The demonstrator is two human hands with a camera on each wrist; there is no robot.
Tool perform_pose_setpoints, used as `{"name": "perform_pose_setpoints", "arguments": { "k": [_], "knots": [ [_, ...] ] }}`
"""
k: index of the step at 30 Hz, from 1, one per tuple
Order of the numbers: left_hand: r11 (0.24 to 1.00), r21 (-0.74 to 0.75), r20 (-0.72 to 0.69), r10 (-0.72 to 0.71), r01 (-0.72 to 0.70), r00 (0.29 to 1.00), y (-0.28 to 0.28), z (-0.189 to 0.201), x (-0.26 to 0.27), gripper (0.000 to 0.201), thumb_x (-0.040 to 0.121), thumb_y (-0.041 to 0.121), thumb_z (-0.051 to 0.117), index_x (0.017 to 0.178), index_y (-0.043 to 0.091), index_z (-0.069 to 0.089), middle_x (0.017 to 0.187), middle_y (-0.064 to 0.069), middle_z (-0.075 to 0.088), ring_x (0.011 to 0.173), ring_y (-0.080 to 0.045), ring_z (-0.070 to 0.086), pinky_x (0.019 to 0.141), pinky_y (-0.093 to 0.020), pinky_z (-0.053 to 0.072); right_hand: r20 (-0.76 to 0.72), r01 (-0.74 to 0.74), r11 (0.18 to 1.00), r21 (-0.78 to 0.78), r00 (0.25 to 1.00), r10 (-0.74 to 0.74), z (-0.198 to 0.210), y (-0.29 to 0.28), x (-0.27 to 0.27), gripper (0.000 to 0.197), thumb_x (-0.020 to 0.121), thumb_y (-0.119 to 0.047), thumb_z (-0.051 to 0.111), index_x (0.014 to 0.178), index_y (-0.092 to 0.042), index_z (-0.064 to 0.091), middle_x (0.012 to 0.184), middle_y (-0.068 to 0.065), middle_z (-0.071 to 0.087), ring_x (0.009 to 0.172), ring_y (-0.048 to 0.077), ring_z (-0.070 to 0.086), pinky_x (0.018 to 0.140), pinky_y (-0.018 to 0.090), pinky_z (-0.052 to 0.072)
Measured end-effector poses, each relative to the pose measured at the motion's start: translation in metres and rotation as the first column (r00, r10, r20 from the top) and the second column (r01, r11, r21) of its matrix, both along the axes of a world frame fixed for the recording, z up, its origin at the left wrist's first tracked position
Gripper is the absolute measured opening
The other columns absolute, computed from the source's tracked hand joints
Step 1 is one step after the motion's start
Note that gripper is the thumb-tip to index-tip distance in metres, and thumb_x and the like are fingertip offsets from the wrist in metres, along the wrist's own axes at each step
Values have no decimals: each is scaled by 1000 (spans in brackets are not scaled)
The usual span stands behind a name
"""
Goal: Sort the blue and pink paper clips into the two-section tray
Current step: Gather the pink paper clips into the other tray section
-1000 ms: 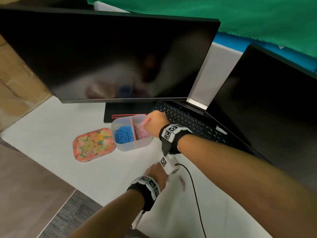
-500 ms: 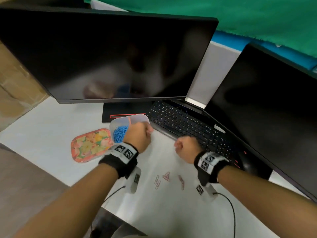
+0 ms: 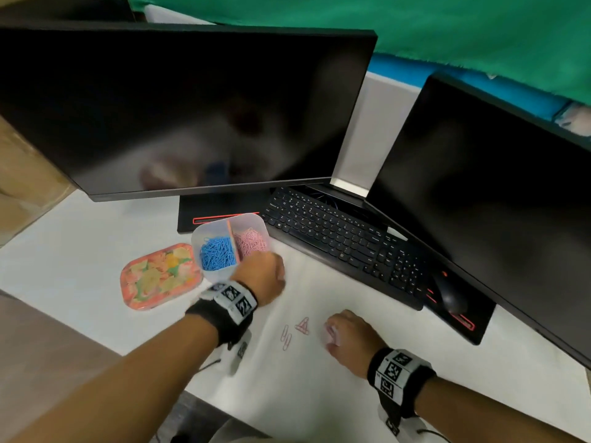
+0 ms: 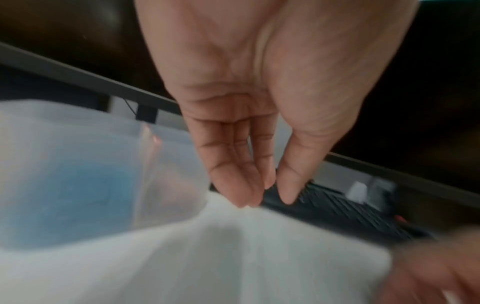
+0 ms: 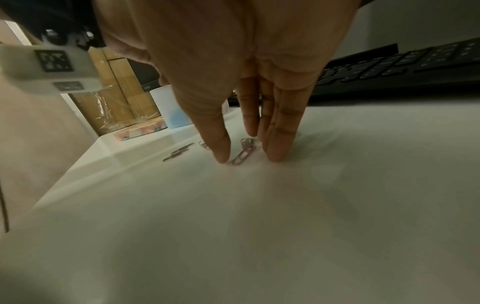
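Our right hand (image 5: 249, 115) rests fingertips-down on the white desk (image 3: 319, 394) near its front edge, thumb and fingers straddling a pink paper clip (image 5: 242, 157) without yet pinching it. Our left hand (image 4: 249, 127) hangs relaxed and empty just beside the two-section tray (image 3: 208, 276), which sits further back by the keyboard (image 3: 335, 238) with blue and pink already separated. We judge the clip light, stiff and thin, lying flat, so it probably needs sliding or a fingernail under one end. More loose clips (image 3: 286, 337) lie just beside; blur hides their number.

place: probably office | evidence: two monitors (image 3: 179, 103), keyboard (image 3: 339, 238), mouse (image 3: 447, 292), white desk (image 3: 319, 394)
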State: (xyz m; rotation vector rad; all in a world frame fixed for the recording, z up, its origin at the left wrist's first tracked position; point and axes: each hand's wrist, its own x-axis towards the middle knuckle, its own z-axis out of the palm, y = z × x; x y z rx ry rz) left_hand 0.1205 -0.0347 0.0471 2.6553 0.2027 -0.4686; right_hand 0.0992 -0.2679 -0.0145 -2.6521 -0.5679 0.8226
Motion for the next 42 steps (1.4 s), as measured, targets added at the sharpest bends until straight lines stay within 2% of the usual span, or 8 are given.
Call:
{"name": "perform_pose_setpoints", "arguments": {
  "k": [3,7,14,20,29,34,37,42],
  "knots": [
    [987,-11,-142,-157,157,977,-22,-21,-33,37,81,34,65,115,21,54,113,-1,57,107,-23,57,87,-31,44,6,-19,1000,4,1000,19,-1,3,-1,12,86,-22,60,86,-21,48,95,-4,43,77,18,51,71,24,42],
    [974,79,-268,-185,213,945,-45,-42,-62,67,74,48,72,122,13,42,119,-7,47,106,-30,57,86,-39,48,42,-15,1000,4,999,15,-2,7,1,11,90,-23,55,82,-22,47,92,-3,41,78,21,48,75,27,42],
    [978,131,-200,-133,161,971,-46,-52,-61,21,94,16,44,112,10,52,117,-12,56,105,-29,59,86,-36,48,86,0,1000,-3,996,0,-7,15,2,16,94,-17,47,94,-10,62,103,8,61,94,25,59,79,30,47],
    [981,123,-215,-123,152,969,-43,-58,-60,21,93,16,43,110,10,54,116,-11,56,106,-29,58,87,-34,46,20,56,998,-14,998,-56,-4,20,7,13,89,-7,53,97,-8,62,105,8,63,96,25,61,80,29,51],
    [971,145,-184,-163,191,969,-47,-57,-66,26,92,16,45,117,10,48,119,-10,53,109,-28,55,89,-35,47,-12,6,996,-88,1000,-7,3,28,-1,24,86,2,50,108,-6,55,117,12,55,109,28,54,89,30,45],
    [1000,-11,3,15,-15,1000,-25,-26,-42,19,91,14,45,105,16,58,104,-7,66,95,-27,63,83,-34,51,-40,-3,996,-88,999,-1,7,29,-2,23,84,4,47,95,-16,48,116,10,53,108,27,54,87,29,44],
    [976,-125,126,196,-180,973,-1,-4,-13,16,92,15,50,102,18,63,93,-7,69,86,-25,65,82,-33,53,-63,7,997,-78,998,-12,6,31,2,23,84,3,46,91,-18,41,103,4,46,100,23,52,85,26,43],
    [957,22,146,283,-289,948,41,11,33,23,93,16,48,105,11,67,91,-10,70,82,-26,66,72,-32,54,-104,167,986,28,981,-163,10,33,13,20,87,0,46,96,-10,62,101,5,62,96,19,59,85,23,50]
  ]
}}
